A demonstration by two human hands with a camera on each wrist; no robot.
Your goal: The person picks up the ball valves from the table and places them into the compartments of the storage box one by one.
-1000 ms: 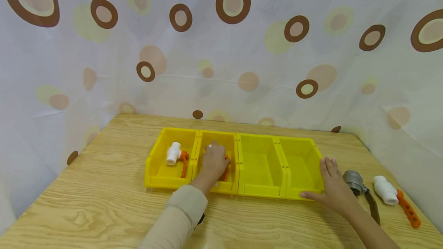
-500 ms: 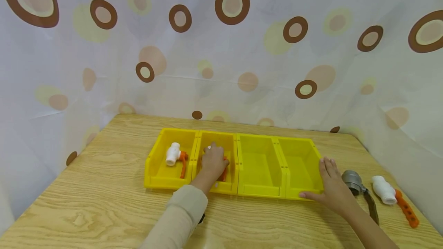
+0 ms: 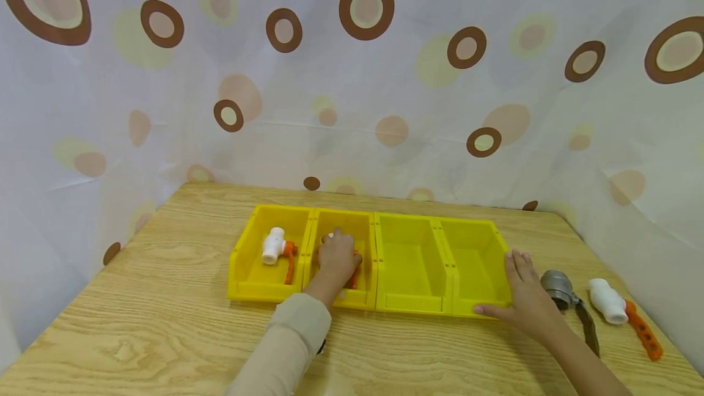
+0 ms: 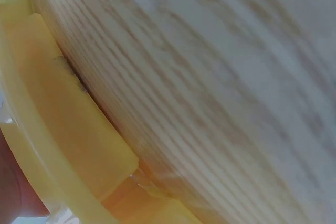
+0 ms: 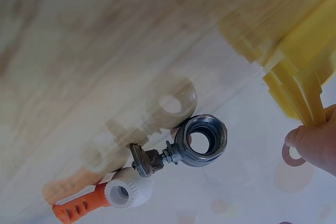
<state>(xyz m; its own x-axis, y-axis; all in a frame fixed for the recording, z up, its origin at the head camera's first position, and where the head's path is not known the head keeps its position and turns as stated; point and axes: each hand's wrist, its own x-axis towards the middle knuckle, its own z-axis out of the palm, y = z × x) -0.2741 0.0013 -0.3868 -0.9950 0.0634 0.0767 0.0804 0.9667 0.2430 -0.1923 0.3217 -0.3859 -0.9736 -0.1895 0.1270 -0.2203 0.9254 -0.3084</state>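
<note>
A row of joined yellow bins (image 3: pixel 412 305) stands on the wooden table. My left hand (image 3: pixel 337 258) reaches into the second bin from the left, its fingers curled down over a ball valve (image 3: pixel 354 278). Most of that valve is hidden under the hand; a bit of white body and the orange handle show. In the leftmost bin lies another white ball valve (image 3: pixel 273 245) with an orange handle. My right hand (image 3: pixel 530 304) rests on the outer side of the rightmost bin, fingers straight, thumb at its front edge. The right wrist view shows the thumb (image 5: pixel 315 142) touching the bin edge.
Right of the bins lie a grey metal ball valve (image 3: pixel 557 289) with a dark lever and a white ball valve (image 3: pixel 607 302) with an orange handle. A patterned curtain (image 3: pixel 352 90) hangs behind the wooden table (image 3: pixel 137 322).
Both hands stay nearly in place. The whole head view shifts slightly to the left.
</note>
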